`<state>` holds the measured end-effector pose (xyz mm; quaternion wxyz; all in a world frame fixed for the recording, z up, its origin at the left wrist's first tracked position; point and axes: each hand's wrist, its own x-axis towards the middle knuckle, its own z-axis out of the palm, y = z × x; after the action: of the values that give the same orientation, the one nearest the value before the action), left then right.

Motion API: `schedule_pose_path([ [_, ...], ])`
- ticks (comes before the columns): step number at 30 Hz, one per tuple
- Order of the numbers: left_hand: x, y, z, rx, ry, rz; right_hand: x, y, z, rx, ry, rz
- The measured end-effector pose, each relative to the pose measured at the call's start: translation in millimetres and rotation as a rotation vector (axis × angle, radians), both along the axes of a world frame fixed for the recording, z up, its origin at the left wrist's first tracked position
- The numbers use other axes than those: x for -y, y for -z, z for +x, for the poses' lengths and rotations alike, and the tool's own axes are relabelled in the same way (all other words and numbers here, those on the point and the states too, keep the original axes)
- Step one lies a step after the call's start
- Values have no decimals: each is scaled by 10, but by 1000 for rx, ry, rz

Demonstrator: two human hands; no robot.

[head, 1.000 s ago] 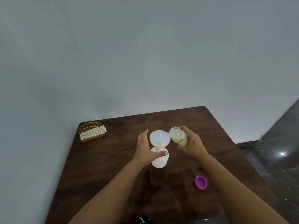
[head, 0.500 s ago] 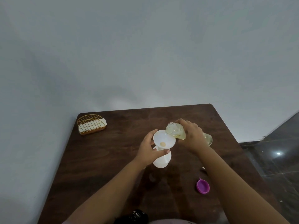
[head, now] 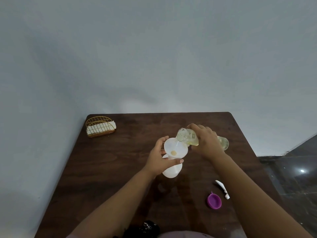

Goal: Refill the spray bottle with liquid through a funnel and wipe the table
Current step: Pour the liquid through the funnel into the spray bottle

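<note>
Pour begun: your right hand (head: 206, 140) grips the glass bottle (head: 187, 137), newly tipped over the funnel (head: 175, 148); left hand (head: 158, 158) clasps the spray bottle (head: 172, 170).

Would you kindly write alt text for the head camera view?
The right hand tips a clear bottle of yellowish liquid into a white funnel seated in a white spray bottle, which the left hand steadies on a dark wooden table.

The counter (head: 106, 169) is seen as dark matt wood; the funnel (head: 175, 148) as smooth white plastic; the basket (head: 100, 127) as gold wire.
</note>
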<state>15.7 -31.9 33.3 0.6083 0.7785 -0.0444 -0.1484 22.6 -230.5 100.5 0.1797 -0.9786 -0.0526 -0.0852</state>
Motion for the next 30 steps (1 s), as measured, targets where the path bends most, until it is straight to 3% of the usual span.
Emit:
schedule_pose_path([
  [30,52,25,-68,62,-54,-55,54,-48,-28,-36,-107,-106],
])
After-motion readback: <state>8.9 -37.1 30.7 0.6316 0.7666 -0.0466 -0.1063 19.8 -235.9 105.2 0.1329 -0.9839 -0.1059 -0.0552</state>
